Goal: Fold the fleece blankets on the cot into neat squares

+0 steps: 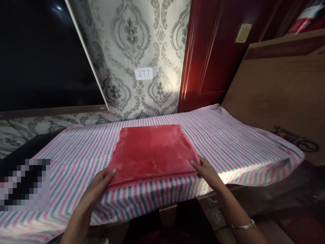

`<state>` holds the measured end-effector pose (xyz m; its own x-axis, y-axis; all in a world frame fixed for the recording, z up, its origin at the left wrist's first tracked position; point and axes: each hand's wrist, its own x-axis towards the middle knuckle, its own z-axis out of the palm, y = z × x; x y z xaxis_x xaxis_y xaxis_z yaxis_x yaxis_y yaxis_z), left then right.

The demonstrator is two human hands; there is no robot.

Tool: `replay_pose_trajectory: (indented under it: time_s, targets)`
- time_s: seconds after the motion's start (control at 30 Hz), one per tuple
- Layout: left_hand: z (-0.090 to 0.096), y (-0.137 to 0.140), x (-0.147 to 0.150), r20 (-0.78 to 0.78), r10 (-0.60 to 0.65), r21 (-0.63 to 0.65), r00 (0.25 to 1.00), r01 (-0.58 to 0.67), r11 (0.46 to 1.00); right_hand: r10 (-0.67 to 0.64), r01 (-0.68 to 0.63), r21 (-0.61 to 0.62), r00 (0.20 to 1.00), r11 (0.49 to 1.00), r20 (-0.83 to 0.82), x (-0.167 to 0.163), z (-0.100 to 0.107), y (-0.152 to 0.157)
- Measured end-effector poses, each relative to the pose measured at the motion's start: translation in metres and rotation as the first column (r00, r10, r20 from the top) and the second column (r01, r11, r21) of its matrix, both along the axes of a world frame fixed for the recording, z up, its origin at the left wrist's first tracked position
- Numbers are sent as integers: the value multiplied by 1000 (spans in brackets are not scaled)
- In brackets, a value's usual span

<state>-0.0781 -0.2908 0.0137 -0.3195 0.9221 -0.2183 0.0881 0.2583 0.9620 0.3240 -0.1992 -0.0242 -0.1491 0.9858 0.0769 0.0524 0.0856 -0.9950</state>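
Note:
A flat, roughly square red plush cushion cover (152,149) lies on the striped cloth, its near edge close to the table's front. Two layers of fabric show along that near edge. My left hand (100,183) pinches the near left corner, thumb on top and fingers mostly hidden below. At the near right corner, my right hand (204,169) grips the cover in the same way, thumb on the plush and the other fingers partly out of sight. The cover lies fairly smooth, with slight waviness on its left side.
The pink, white and grey striped cloth (220,142) drapes over the table. A large cardboard box (276,91) stands at the right, and a dark television screen (45,57) at the left. Behind are patterned wallpaper (132,40), a paper marked 277 (143,73) and a dark red door (213,44).

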Motion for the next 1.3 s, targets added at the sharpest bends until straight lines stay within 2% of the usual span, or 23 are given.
replay_pose_trajectory:
  time_s: [0.07,0.13,0.2,0.27,0.33,0.37,0.4,0.47,0.57,0.63,0.7,0.77,0.83,1.13,1.3]
  targets:
    - [9,4,-10,-169,106,61,980,-97,993,-10,9,8,1000,1000,6,8,3,4]
    - [22,14,-15,-365,242,222,899,-169,960,-137,134,78,990,988,29,12,9,16]
    - [38,34,-8,-503,270,349,821,-93,933,-261,240,212,962,947,76,6,22,36]
    - [54,64,15,-600,168,374,782,88,923,-283,201,377,943,904,177,-15,43,61]
    - [66,102,48,-704,43,319,709,262,911,-269,54,503,891,863,366,-48,69,89]
    - [71,122,66,-757,-28,250,653,330,910,-280,-3,509,833,861,478,-66,80,101]
    - [74,141,81,-802,-87,172,590,369,913,-294,-34,485,757,874,584,-84,90,112]
    - [75,172,103,-875,-166,6,455,353,936,-294,-57,405,595,913,748,-114,101,129]
    - [59,197,110,-940,-202,-132,276,252,959,-250,-92,316,423,944,871,-135,91,140]
    - [40,200,105,-956,-208,-164,208,209,964,-245,-121,309,374,943,895,-135,71,141]
    - [23,199,99,-969,-186,-153,163,197,968,-273,-131,340,368,931,889,-131,51,142]
    - [12,198,97,-980,-154,-127,130,193,973,-309,-121,379,382,918,871,-128,36,144]
    - [8,198,98,-983,-139,-115,121,188,976,-318,-117,390,392,914,863,-127,29,148]
    - [9,196,102,-978,-113,-76,173,206,976,-341,-110,417,411,902,845,-129,26,151]
    - [24,198,88,-967,-146,-113,208,160,981,-364,-120,444,409,888,837,-128,23,151]
